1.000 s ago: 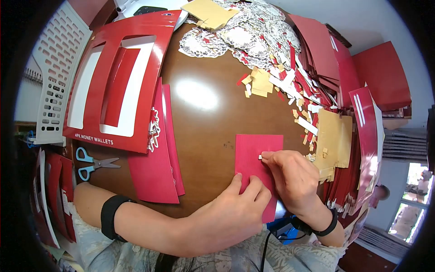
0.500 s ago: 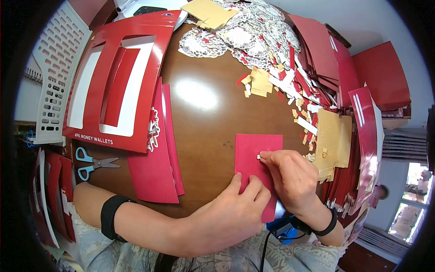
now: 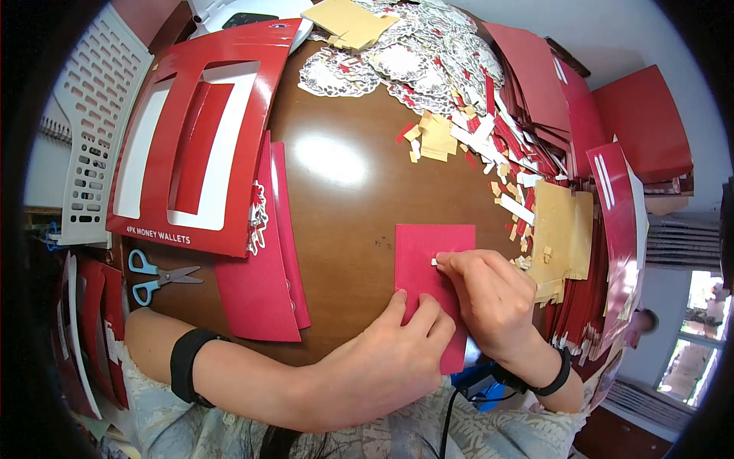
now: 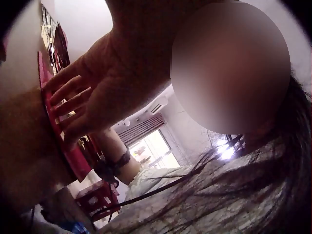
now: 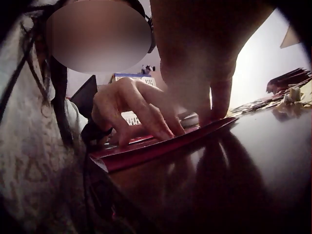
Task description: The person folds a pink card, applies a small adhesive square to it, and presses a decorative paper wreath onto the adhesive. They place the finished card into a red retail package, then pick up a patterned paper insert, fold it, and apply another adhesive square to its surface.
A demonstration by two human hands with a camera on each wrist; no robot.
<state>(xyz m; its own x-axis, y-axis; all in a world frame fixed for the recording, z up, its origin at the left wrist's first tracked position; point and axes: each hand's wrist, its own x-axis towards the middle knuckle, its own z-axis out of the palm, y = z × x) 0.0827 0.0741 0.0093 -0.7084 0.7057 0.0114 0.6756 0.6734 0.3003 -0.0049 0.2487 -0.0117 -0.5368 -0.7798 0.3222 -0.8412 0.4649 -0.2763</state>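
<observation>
A red ribbed paper envelope (image 3: 417,249) lies upright before me on the brown table. My left hand (image 3: 405,344) rests on its lower half, fingertips spread and pressing it down; the left wrist view shows these fingers long and apart. My right hand (image 3: 497,302) pinches a small white piece (image 3: 434,262) between thumb and fingertips, low against the envelope's upper part. From the side, in the right wrist view, the right fingers (image 5: 219,100) reach down to the envelope (image 5: 161,152), whose near edge bows slightly. Most of the white piece is hidden by the fingertips.
Light blue scissors (image 3: 164,277) and red envelopes (image 3: 256,302) lie left, by a large red wallet package (image 3: 149,161). Paper scraps (image 3: 478,138) and patterned round cut-outs (image 3: 336,73) spread across the back. Stacked red envelopes (image 3: 577,298) and tan paper (image 3: 562,229) stand right.
My right hand and the small white piece have shifted very slightly left on the envelope. My left hand has kept its place on it.
</observation>
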